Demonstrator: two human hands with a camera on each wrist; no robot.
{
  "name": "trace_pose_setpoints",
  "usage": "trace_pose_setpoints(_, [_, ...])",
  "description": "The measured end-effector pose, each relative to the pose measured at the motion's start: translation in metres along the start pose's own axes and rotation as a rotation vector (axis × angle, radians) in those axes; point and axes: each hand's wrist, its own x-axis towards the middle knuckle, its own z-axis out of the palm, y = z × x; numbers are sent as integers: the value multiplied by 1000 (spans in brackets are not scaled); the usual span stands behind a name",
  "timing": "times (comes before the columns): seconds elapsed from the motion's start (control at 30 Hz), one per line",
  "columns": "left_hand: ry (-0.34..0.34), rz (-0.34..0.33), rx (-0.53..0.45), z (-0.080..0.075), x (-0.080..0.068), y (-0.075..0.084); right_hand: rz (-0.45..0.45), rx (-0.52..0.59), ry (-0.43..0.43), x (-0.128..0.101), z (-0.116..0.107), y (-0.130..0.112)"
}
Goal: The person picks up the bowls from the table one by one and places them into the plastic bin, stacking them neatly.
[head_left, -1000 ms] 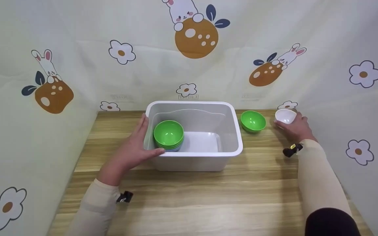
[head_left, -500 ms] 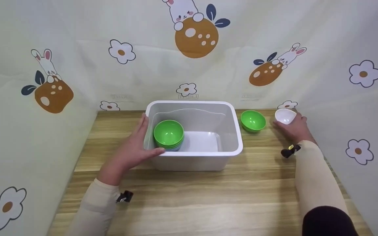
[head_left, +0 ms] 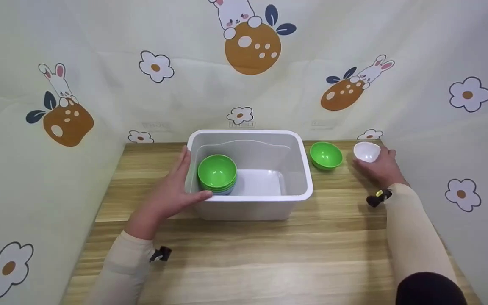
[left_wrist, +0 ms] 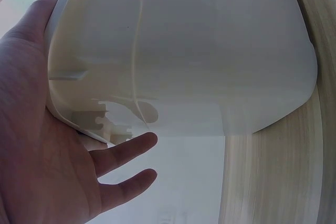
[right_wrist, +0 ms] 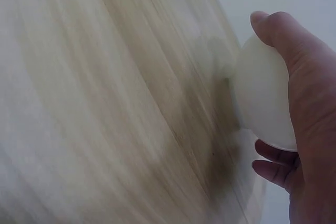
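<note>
A white plastic bin (head_left: 248, 209) stands on the wooden table. My left hand (head_left: 170, 192) holds its near left corner, thumb over the front rim and fingers along the left wall. In the left wrist view two fingers (left_wrist: 126, 153) stretch out beside the bin wall. Inside the bin, at its left, is a stack of bowls, a green bowl (head_left: 217, 171) on top and a bluish one low down. At the back right my right hand (head_left: 381, 167) grips a small white bowl (head_left: 367, 151), its thumb and fingers on opposite sides in the right wrist view.
A second green bowl (head_left: 326, 156) sits between the bin and the white bowl, near the table's back edge. A printed cloth (head_left: 176, 97) with rabbits and flowers walls in the wooden table (head_left: 248, 258) at the back and both sides.
The white bowl has shifted very slightly toward me in my right hand, and the right forearm has moved a little. My left hand and the bin have stayed put.
</note>
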Motion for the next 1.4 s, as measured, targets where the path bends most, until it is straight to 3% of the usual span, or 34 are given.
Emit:
trace_pose_setpoints(0.53, [10, -2, 6, -1, -1, 0, -117, -109, -173, -13, -18, -14])
trace_pose_setpoints(0.97, [-6, -21, 8, -1, 1, 0, -211, -109, -166, -26, -26, -30])
trace_pose_setpoints(1.23, [-5, -9, 19, 0, 1, 1, -223, -32, -185, -36, -34, -41])
trace_pose_setpoints(1.4, [-8, -6, 25, -1, 1, 1, -254, -41, -174, -38, -36, -49])
